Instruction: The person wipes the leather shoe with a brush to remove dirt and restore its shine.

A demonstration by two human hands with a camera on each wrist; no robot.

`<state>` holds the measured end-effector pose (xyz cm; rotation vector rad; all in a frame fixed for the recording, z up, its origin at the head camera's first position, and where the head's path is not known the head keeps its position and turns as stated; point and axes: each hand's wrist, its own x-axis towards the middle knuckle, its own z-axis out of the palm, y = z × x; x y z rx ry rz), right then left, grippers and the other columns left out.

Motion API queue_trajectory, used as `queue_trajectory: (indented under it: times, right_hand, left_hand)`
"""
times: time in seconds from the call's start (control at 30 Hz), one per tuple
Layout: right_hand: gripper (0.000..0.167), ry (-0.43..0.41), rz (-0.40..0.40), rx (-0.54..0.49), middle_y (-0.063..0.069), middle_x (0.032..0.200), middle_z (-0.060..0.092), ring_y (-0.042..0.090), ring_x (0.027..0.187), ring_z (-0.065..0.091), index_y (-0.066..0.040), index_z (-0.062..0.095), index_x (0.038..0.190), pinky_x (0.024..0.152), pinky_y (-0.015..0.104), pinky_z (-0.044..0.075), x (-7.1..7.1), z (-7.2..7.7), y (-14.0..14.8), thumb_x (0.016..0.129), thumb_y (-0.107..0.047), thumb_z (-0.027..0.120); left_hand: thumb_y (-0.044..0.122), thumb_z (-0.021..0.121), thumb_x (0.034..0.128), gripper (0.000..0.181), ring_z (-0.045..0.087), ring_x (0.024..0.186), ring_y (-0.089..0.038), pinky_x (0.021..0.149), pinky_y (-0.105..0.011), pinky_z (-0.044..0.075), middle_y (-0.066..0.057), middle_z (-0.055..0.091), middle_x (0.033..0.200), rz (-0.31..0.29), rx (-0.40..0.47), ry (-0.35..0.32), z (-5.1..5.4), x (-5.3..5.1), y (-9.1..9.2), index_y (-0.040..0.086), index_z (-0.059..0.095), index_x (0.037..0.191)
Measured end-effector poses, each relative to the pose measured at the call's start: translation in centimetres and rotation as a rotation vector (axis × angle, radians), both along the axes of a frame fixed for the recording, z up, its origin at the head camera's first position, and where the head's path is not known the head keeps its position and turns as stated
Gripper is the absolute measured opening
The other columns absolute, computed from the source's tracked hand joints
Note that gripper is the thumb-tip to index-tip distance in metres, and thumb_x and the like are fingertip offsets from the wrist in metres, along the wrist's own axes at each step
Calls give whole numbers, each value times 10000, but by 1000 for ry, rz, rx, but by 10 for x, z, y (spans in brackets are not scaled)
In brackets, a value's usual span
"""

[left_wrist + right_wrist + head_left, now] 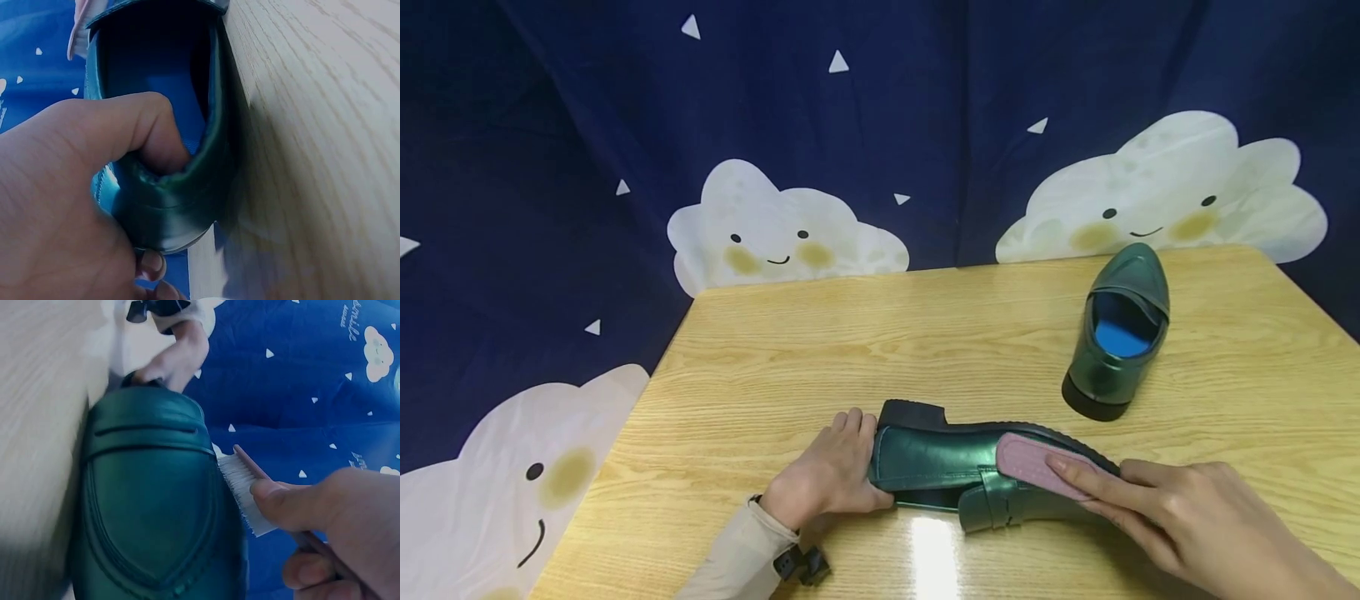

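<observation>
Right-hand grip (1187, 508) clamped on a pink-backed brush (1030, 460), its white bristles against a green shoe (932, 458) lying on its side.
Left-hand grip (835, 468) holds that shoe's heel, thumb inside the opening. It lies well in from the bench's (820, 350) back edge; a second shoe (1101, 375), also green, stands upright nearer the back right corner.

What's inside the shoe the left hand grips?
In the shoe: a blue insole and the thumb of the left hand. The toe interior is hidden under the upper.
</observation>
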<state>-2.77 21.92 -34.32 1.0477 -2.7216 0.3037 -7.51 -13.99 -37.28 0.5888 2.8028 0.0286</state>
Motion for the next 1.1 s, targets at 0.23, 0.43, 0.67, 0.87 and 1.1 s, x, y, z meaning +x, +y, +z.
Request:
queue_trajectory:
  times: [0.23, 0.43, 0.67, 0.87, 1.1]
  right_hand:
    - [632, 52, -119, 48, -192, 654, 250, -51, 503, 207, -358, 634, 1272, 462, 168, 233, -2, 2, 9, 681, -280, 842]
    - [651, -8, -46, -8, -217, 647, 234, -71, 513, 224, -366, 571, 1340, 472, 153, 259, 8, -4, 5, 746, -254, 813]
    - [580, -4, -125, 12, -211, 659, 289, -58, 513, 235, -332, 648, 1263, 462, 165, 271, 11, -3, 6, 717, -261, 831]
    - [628, -4, -109, 20, -240, 671, 422, -89, 526, 288, -362, 601, 1311, 461, 163, 340, 14, -7, 9, 728, -285, 823]
    - [650, 5, -155, 59, -230, 726, 535, -92, 534, 344, -405, 579, 1318, 480, 186, 408, 19, -13, 12, 718, -346, 823]
  left_hand:
    - [577, 733, 715, 745, 382, 821, -184, 698, -301, 415, -48, 398, 939, -15, -4, 10, -1, -1, 1, 39, 439, 1139]
    - [577, 731, 720, 756, 378, 823, -190, 689, -308, 413, -51, 391, 933, -18, 0, -3, -1, -1, 0, 30, 439, 1151]
    - [569, 733, 722, 762, 384, 832, -193, 702, -326, 424, -53, 398, 943, -10, 13, -4, 0, -1, -1, 27, 436, 1168]
    - [574, 732, 726, 764, 389, 838, -197, 711, -332, 430, -62, 410, 958, -12, 11, -12, 1, 0, -1, 25, 438, 1169]
    - [569, 737, 723, 786, 401, 855, -200, 730, -343, 440, -69, 425, 977, -6, 18, -14, 2, 0, 0, 17, 438, 1195]
